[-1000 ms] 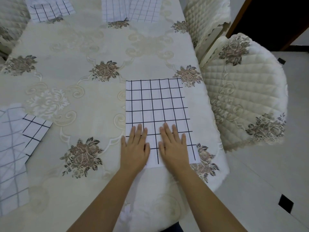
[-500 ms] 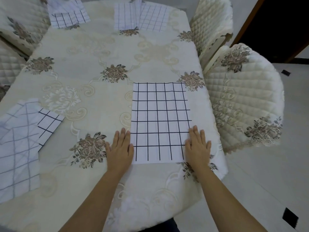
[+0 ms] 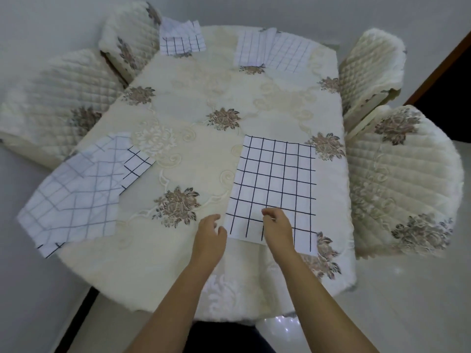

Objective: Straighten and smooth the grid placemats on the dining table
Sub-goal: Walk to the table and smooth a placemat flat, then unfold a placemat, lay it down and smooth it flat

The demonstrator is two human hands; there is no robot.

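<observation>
The near placemat lies flat on the cloth-covered counter at centre-right of the frame. Its long axis runs up the frame, away from the person, leaning a little to the right, and its grid lines look straight and free of folds. The right hand is over the mat's lower edge, fingers loosely curled and holding nothing that can be seen; whether the fingertips touch the mat cannot be told. The left hand is just off the mat's lower left corner, over bare cloth, also loosely curled and empty. This mat looks finished, so the work left is judged to be elsewhere. The rumpled placemat lies at the left of the frame, well apart from both hands, folded over itself so that pale and dark grids overlap. Its long axis runs diagonally from the lower left edge of the counter toward the upper right, and one corner hangs near the counter's edge. From the hands it lies to the left and slightly up the frame, so the left hand is the nearer one and the right would have to cross over. Two more placemats wait at the top of the frame — one at upper left, another at upper centre that also looks doubled over — both beyond reach from here.
</observation>
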